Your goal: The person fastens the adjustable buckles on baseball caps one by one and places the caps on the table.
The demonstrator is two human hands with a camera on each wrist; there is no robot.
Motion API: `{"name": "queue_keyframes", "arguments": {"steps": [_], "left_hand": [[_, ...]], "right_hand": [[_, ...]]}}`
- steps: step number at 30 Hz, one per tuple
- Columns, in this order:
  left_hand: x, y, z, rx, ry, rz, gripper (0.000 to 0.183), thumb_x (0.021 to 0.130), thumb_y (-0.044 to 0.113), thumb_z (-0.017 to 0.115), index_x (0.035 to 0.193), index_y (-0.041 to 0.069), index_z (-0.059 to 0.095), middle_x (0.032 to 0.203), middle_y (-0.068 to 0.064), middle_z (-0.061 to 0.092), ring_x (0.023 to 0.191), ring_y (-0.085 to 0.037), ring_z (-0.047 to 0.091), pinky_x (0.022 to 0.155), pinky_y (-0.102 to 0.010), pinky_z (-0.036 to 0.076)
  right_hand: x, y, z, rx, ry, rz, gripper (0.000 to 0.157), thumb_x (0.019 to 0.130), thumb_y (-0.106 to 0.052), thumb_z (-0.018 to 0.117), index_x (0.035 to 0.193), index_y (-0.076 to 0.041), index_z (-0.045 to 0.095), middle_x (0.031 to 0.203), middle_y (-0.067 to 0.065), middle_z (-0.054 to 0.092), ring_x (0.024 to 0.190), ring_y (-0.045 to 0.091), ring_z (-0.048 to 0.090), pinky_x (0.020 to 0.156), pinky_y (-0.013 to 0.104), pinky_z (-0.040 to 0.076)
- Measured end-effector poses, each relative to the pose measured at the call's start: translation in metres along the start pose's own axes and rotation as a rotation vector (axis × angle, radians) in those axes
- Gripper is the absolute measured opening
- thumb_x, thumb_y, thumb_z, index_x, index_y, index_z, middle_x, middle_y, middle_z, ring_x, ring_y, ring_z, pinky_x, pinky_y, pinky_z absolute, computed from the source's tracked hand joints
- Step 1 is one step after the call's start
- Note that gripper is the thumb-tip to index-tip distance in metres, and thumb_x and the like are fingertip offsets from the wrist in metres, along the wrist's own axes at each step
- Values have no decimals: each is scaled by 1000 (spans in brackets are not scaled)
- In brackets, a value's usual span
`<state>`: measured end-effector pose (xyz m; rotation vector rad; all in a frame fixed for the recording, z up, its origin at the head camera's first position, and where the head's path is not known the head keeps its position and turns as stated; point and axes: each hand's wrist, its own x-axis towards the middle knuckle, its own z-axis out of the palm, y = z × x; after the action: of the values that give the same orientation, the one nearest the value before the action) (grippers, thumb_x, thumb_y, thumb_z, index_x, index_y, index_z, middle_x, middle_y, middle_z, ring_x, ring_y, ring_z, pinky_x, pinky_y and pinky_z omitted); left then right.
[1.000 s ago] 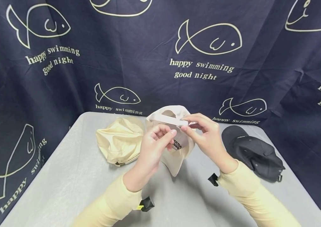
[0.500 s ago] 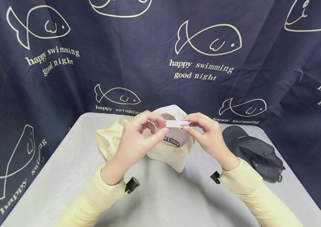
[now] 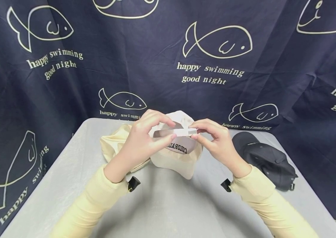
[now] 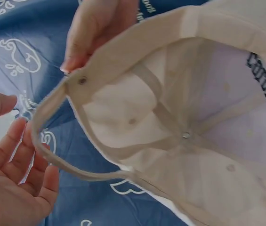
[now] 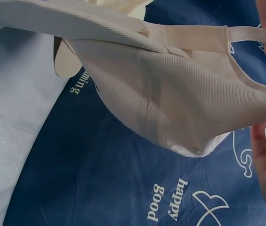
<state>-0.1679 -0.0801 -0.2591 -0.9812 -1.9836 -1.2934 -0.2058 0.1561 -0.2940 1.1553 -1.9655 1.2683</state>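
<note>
Navy cloth (image 3: 144,67) printed with fish outlines and "happy swimming good night" hangs beyond both my hands; below them, a pale grey table (image 3: 168,211). Cream cap (image 3: 173,163) sits between my hands, its hollow facing me, brim lower than my fingers; dark lettering shows inside. Cannot tell whether the brim touches the table.

Right hand (image 3: 219,138): thumb and fingers pinch the cap at one end of its back strap (image 4: 41,129). Left hand (image 3: 141,137): released, fingers relaxed and spread at the strap's loop, thumb apart from them in the left wrist view; contact with the strap unclear.

Pale yellow cap (image 3: 111,145) lies beyond my left wrist, partly hidden by it. Black cap (image 3: 267,163) lies to the right of my right hand, well apart from the cream one.
</note>
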Motion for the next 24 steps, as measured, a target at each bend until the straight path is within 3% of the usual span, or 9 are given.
{"name": "queue_keyframes", "arguments": {"steps": [7, 13, 24], "left_hand": [[-3, -13, 11, 25, -33, 32, 21, 75, 10, 77, 94, 10, 69, 94, 4, 64, 95, -10, 51, 78, -29, 48], [-5, -20, 18, 32, 3, 102, 21, 74, 13, 79, 93, 12, 70, 92, 4, 66, 93, -10, 53, 77, -23, 46], [-7, -26, 27, 1, 80, 199, 16, 73, 7, 78, 87, 9, 73, 86, 2, 69, 93, -14, 56, 81, -25, 48]], "right_hand": [[-1, 1, -1, 11, -12, -17, 27, 73, 4, 75, 98, -2, 69, 96, 8, 67, 87, 11, 61, 74, 24, 52], [2, -12, 0, 45, -6, -5, 26, 71, 12, 73, 96, 3, 68, 93, 12, 66, 85, 10, 59, 73, 20, 51], [-3, -4, -1, 124, -11, 22, 29, 73, 13, 72, 99, 2, 68, 95, 13, 65, 88, 13, 61, 76, 22, 52]]}}
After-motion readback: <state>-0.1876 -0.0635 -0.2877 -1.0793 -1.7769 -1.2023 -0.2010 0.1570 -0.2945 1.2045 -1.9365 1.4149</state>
